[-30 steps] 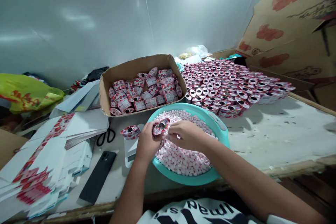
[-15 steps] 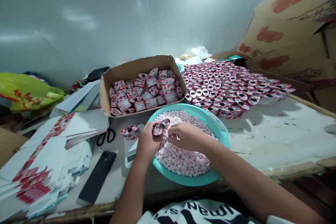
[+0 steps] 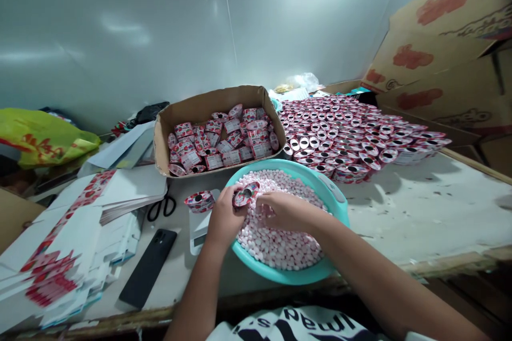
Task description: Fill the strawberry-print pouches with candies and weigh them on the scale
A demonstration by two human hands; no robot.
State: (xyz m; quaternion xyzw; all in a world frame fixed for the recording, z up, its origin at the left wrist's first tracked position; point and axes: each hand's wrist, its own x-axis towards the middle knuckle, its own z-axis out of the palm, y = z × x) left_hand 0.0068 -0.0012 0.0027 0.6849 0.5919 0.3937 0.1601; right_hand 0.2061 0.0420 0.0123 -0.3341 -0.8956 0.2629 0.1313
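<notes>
Pack [image 3: 239, 200] in grip, work partway

Patterned pack, frame centre: clamped in fingers of my left hand [image 3: 224, 217]. Right hand [image 3: 288, 211]: fingers bent over pellets [image 3: 280, 250]; whether they meet, I cannot tell. Tally, judged: many in carton [image 3: 192, 110], upper centre; standing packs [image 3: 348, 141], upper right, seemingly left. Bounds: basin [image 3: 285, 277] rim around pellets; room over tabletop [image 3: 436, 213], right.
</notes>
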